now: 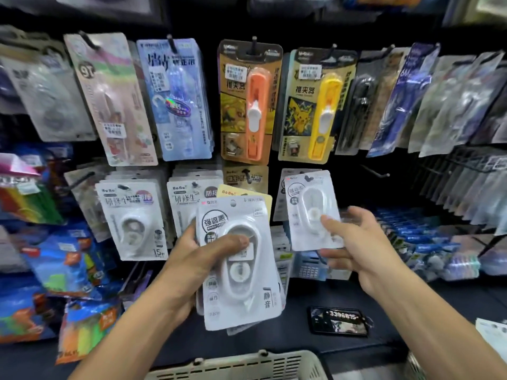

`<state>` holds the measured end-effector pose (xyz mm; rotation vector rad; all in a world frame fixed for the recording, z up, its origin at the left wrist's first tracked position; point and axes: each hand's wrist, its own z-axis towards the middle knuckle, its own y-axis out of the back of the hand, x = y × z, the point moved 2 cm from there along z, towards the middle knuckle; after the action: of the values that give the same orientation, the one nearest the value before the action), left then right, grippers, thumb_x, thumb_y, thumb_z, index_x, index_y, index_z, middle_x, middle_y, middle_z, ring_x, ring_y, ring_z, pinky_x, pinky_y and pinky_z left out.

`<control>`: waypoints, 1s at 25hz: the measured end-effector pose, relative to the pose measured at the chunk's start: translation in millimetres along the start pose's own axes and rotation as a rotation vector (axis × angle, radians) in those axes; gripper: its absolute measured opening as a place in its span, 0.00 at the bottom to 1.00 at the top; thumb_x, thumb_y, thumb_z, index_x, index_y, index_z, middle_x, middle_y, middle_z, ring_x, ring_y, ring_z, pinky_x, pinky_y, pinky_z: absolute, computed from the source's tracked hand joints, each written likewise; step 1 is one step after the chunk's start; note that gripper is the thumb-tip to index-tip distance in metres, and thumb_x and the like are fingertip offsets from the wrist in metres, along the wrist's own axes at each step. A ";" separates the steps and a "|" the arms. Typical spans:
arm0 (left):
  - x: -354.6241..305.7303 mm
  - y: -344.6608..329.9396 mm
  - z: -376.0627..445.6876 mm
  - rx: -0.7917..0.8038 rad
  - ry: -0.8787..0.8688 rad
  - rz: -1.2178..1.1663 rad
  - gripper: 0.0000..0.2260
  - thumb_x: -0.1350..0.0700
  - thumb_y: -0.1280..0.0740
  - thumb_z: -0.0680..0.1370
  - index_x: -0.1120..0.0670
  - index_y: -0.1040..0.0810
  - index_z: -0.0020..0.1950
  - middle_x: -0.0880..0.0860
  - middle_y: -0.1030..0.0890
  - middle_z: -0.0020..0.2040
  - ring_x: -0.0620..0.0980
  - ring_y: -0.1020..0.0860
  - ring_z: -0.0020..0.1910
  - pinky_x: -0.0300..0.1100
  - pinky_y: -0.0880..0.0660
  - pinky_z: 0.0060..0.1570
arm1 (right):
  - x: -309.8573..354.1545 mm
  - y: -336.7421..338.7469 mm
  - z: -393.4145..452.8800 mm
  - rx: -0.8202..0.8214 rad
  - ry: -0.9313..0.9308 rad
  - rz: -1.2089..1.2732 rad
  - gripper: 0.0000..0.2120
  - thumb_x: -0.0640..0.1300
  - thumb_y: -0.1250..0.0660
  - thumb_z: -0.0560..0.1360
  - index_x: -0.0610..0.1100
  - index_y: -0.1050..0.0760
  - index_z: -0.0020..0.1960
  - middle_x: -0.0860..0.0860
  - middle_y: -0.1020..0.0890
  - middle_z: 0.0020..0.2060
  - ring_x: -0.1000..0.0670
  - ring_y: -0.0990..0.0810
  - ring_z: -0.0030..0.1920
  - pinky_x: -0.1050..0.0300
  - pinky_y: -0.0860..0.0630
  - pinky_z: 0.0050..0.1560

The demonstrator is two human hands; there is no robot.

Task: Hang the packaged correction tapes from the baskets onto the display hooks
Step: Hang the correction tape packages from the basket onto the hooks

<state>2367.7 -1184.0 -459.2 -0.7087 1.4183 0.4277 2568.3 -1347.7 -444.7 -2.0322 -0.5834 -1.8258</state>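
Left hand (pixel 189 259) grips tape stack (pixel 241 272); right hand (pixel 359 242) pinches hanging pack (pixel 312 209).

Two hands (pixel 192 259); one basket (pixel 247 366)

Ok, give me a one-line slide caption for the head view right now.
Left hand holds a stack of packaged correction tapes while right hand hangs one pack on a display hook.

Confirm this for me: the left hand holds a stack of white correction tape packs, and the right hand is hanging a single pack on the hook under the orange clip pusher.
Not quite. The head view shows the right hand hanging its single pack on the hook under the yellow clip pusher, not the orange one. The rest holds: the left hand holds a stack of white packs.
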 end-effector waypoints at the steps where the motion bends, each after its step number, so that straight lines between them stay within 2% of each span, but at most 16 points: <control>1: -3.1 -0.7 1.5 -0.004 -0.011 -0.009 0.33 0.48 0.19 0.53 0.48 0.19 0.57 0.56 0.11 0.48 0.57 0.12 0.44 0.50 0.16 0.41 | -2.9 -1.5 -5.0 -0.014 -0.013 -0.048 0.29 0.47 0.28 0.78 0.53 0.37 0.74 0.49 0.22 0.56 0.46 0.17 0.46 0.47 0.16 0.42; 2: -4.6 -0.8 4.0 -0.013 -0.020 -0.024 0.30 0.48 0.19 0.53 0.47 0.18 0.55 0.55 0.11 0.48 0.57 0.12 0.44 0.50 0.16 0.42 | -5.4 -5.0 -10.4 -0.029 0.042 -0.112 0.28 0.49 0.28 0.78 0.54 0.36 0.73 0.51 0.23 0.60 0.46 0.19 0.55 0.44 0.18 0.53; 3: -5.0 -2.1 5.6 -0.025 -0.027 -0.039 0.28 0.49 0.19 0.53 0.45 0.17 0.53 0.55 0.11 0.48 0.57 0.12 0.45 0.52 0.16 0.44 | -6.5 -10.9 -16.9 0.000 0.149 -0.152 0.22 0.53 0.28 0.76 0.56 0.29 0.68 0.56 0.21 0.59 0.48 0.20 0.58 0.45 0.20 0.57; 4: -4.0 -4.4 7.5 -0.039 -0.031 -0.046 0.27 0.49 0.19 0.54 0.45 0.17 0.53 0.55 0.11 0.48 0.57 0.12 0.45 0.54 0.16 0.47 | -6.8 -20.5 -26.0 0.099 0.225 -0.148 0.16 0.58 0.27 0.73 0.58 0.23 0.60 0.60 0.18 0.53 0.51 0.20 0.57 0.50 0.21 0.55; 5: -3.0 -7.6 8.0 -0.058 -0.028 -0.045 0.28 0.50 0.18 0.56 0.47 0.17 0.55 0.55 0.11 0.49 0.57 0.12 0.46 0.56 0.16 0.49 | -7.9 -32.0 -35.3 0.248 0.247 -0.138 0.15 0.61 0.25 0.69 0.58 0.19 0.53 0.60 0.16 0.47 0.53 0.18 0.52 0.54 0.20 0.51; 7: -0.9 -12.6 8.9 -0.064 -0.007 -0.041 0.33 0.49 0.17 0.57 0.49 0.20 0.61 0.55 0.11 0.49 0.57 0.12 0.47 0.56 0.16 0.47 | -15.9 -50.1 -46.6 0.460 0.218 -0.135 0.18 0.59 0.21 0.64 0.53 0.17 0.49 0.54 0.13 0.44 0.52 0.15 0.47 0.56 0.19 0.46; 9: 0.0 -12.6 8.7 -0.020 0.068 -0.070 0.41 0.46 0.14 0.54 0.49 0.23 0.65 0.56 0.12 0.50 0.57 0.12 0.47 0.57 0.16 0.46 | -19.0 -55.4 -45.3 0.478 0.157 -0.035 0.17 0.52 0.19 0.66 0.47 0.17 0.50 0.46 0.12 0.46 0.46 0.13 0.47 0.53 0.16 0.45; 11: -0.1 -9.8 7.4 0.034 0.190 -0.144 0.47 0.46 0.12 0.51 0.52 0.24 0.67 0.59 0.12 0.51 0.59 0.12 0.46 0.57 0.16 0.42 | -15.8 -51.6 -39.5 0.455 0.080 0.162 0.19 0.49 0.23 0.68 0.43 0.20 0.55 0.43 0.13 0.49 0.43 0.13 0.47 0.49 0.15 0.40; 12: 0.3 -8.8 7.1 0.058 0.221 -0.192 0.47 0.48 0.11 0.50 0.55 0.23 0.67 0.61 0.13 0.52 0.61 0.12 0.46 0.58 0.16 0.42 | -12.6 -48.1 -36.2 0.421 0.064 0.248 0.19 0.48 0.25 0.68 0.43 0.20 0.56 0.43 0.13 0.49 0.43 0.13 0.45 0.49 0.16 0.33; 14: 2.2 -6.8 8.3 0.051 0.223 -0.226 0.43 0.52 0.12 0.53 0.57 0.21 0.67 0.64 0.14 0.54 0.63 0.13 0.48 0.64 0.18 0.51 | -5.4 -37.9 -30.5 0.289 0.091 0.281 0.15 0.48 0.26 0.68 0.44 0.21 0.53 0.45 0.13 0.44 0.46 0.15 0.35 0.56 0.24 0.22; 15: 2.3 -6.3 9.1 0.032 0.210 -0.215 0.41 0.53 0.13 0.56 0.57 0.21 0.67 0.64 0.14 0.55 0.63 0.13 0.50 0.65 0.20 0.56 | -3.7 -31.3 -27.0 0.201 0.108 0.234 0.12 0.48 0.27 0.70 0.46 0.21 0.51 0.46 0.13 0.40 0.47 0.17 0.30 0.58 0.28 0.20; 16: 2.0 -5.4 10.3 0.016 0.192 -0.204 0.38 0.55 0.14 0.58 0.57 0.20 0.67 0.63 0.14 0.55 0.63 0.13 0.50 0.65 0.21 0.58 | -3.5 -23.7 -23.1 0.113 0.122 0.172 0.08 0.47 0.27 0.73 0.47 0.22 0.51 0.46 0.14 0.38 0.48 0.19 0.27 0.59 0.31 0.20; 18: 0.3 -4.2 11.0 0.004 0.161 -0.217 0.36 0.58 0.15 0.59 0.57 0.20 0.66 0.63 0.13 0.54 0.62 0.13 0.49 0.60 0.17 0.52 | -5.5 -7.3 -13.6 -0.031 0.129 0.091 0.06 0.47 0.29 0.76 0.47 0.23 0.51 0.46 0.14 0.36 0.49 0.21 0.24 0.61 0.34 0.19; 20: -2.1 -6.5 9.8 0.011 0.136 -0.238 0.35 0.56 0.15 0.59 0.56 0.19 0.65 0.63 0.13 0.54 0.62 0.13 0.48 0.58 0.16 0.47 | -5.3 1.8 -10.1 -0.110 0.141 0.081 0.07 0.48 0.28 0.76 0.47 0.23 0.50 0.51 0.15 0.32 0.54 0.25 0.21 0.62 0.37 0.18; 22: -3.9 -10.4 8.1 0.008 0.107 -0.228 0.36 0.52 0.15 0.58 0.56 0.19 0.64 0.63 0.13 0.53 0.63 0.13 0.48 0.60 0.17 0.48 | -8.4 2.8 -7.7 -0.144 0.169 0.079 0.08 0.49 0.27 0.76 0.48 0.23 0.50 0.53 0.17 0.30 0.57 0.29 0.19 0.62 0.37 0.18; 25: -4.2 -14.7 5.8 -0.016 0.076 -0.220 0.35 0.53 0.15 0.58 0.58 0.19 0.63 0.63 0.13 0.52 0.62 0.13 0.46 0.62 0.17 0.50 | -12.6 3.2 -3.0 -0.174 0.141 0.101 0.08 0.44 0.29 0.78 0.46 0.26 0.55 0.46 0.17 0.40 0.54 0.29 0.19 0.61 0.34 0.18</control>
<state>2381.1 -1190.2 -452.3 -0.8919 1.3914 0.2424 2566.3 -1352.8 -456.8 -1.9785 -0.2862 -1.9994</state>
